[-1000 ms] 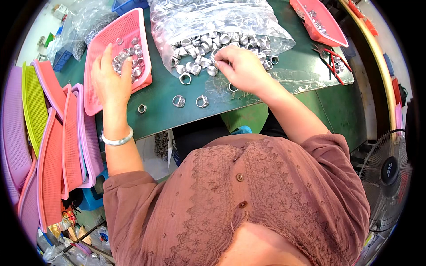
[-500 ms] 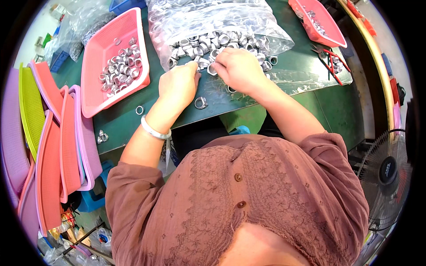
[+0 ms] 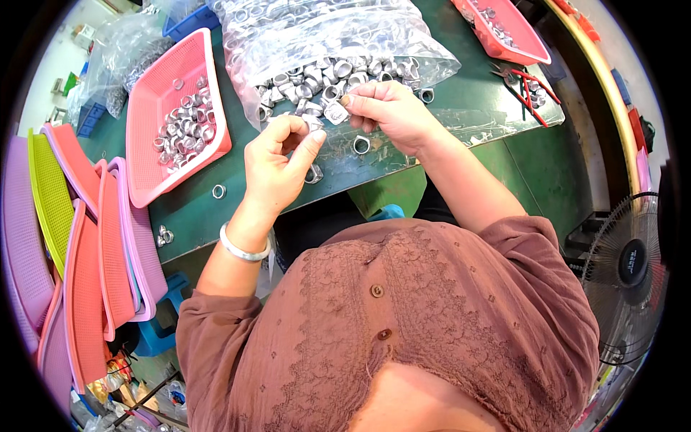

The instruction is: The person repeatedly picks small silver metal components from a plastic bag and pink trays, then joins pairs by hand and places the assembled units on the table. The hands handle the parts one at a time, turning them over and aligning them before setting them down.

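Observation:
Between the thumb and index finger of my left hand [image 3: 277, 158] is a chunky silver-coloured ring [image 3: 312, 123], partly covered by the fingertips. My right hand [image 3: 396, 115] pinches a second ring, a flat-topped signet ring [image 3: 336, 112], close beside it. Just beyond both hands, a heap of similar rings [image 3: 353, 68] spills from the mouth of a clear plastic bag [image 3: 338, 32]. A loose ring [image 3: 362, 145] lies on the green table [image 3: 245, 169] below my right hand. Another ring [image 3: 314, 173] rests partly hidden beside my left thumb.
A pink basket [image 3: 135, 162] with rings stands to the left, a smaller pink basket [image 3: 536, 57] at the far right. Red-handled pliers [image 3: 529, 101] lie near the right table edge. Stacked coloured baskets [image 3: 83, 288] fill the left side; a fan [image 3: 633, 263] stands at right.
Both hands have drawn back slightly from the heap, and a ring now shows in each one's fingers. The whole view has shifted a little.

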Tool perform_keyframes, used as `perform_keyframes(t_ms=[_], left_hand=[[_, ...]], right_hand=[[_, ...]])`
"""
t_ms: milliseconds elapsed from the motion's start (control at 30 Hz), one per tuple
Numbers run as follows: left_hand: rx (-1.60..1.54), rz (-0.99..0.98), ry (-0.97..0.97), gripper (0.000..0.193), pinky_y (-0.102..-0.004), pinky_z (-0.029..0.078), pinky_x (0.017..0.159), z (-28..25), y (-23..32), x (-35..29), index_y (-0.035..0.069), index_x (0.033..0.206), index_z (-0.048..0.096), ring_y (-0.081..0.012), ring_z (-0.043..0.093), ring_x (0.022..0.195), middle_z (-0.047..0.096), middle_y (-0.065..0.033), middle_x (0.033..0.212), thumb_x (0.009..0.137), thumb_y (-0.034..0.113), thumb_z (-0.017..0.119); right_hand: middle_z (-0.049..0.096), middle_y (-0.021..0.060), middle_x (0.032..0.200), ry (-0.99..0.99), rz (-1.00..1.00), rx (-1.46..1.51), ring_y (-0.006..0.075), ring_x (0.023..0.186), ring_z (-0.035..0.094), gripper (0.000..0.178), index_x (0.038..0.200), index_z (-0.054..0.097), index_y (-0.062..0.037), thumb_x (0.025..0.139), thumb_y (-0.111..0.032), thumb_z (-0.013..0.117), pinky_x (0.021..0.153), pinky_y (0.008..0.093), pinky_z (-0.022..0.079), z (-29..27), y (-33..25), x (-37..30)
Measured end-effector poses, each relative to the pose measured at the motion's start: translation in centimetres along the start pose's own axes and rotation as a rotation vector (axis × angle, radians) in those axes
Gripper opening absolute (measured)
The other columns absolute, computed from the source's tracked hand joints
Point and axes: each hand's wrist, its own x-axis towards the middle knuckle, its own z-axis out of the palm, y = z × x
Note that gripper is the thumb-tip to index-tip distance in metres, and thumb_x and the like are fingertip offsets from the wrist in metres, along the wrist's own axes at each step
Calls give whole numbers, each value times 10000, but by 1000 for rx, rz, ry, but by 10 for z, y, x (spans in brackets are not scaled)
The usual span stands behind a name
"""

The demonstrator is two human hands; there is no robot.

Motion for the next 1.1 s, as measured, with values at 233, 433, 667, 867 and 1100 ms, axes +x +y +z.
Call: perform_keyframes(t_ms=[233, 433, 667, 867, 1100], left_hand=[[-209, 103, -17, 153, -208, 434, 699, 11, 6, -5, -16, 919, 587, -76, 525, 800, 571, -39, 921, 774, -44, 629], [-226, 129, -16, 156, -202, 432, 697, 13, 3, -6, -25, 906, 584, -80, 525, 813, 565, -57, 975, 762, -53, 635], [-386, 60, 1, 139, -204, 437, 707, 15, 7, -8, -6, 915, 584, -78, 536, 807, 579, -39, 968, 786, -41, 620], [-433, 38, -6, 175, -215, 448, 743, 16, 5, -8, -1, 965, 573, -86, 552, 851, 586, -39, 985, 798, -37, 609], [-519, 50, -35, 180, -236, 457, 790, 17, 5, -9, -3, 981, 562, -111, 564, 909, 579, -70, 1043, 810, -59, 577]], right_hand=[[568, 15, 642, -82, 73, 213, 73, 548, 470, 168, 769, 626, -40, 841, -180, 566, 507, 202, 362, -1, 6, -3], [559, 31, 636, -76, 142, 344, 91, 517, 462, 158, 781, 621, -4, 829, -121, 526, 470, 207, 353, 4, 6, -6], [562, 51, 710, -109, 247, 445, 106, 562, 471, 153, 815, 594, 7, 834, -116, 505, 483, 225, 355, 5, 7, -9], [582, 43, 722, -208, 219, 519, 100, 555, 487, 134, 829, 603, -6, 839, -106, 514, 471, 217, 357, 4, 10, -9], [594, 38, 728, -238, 180, 490, 94, 560, 494, 119, 841, 606, -16, 846, -98, 519, 475, 214, 363, 6, 9, -11]])
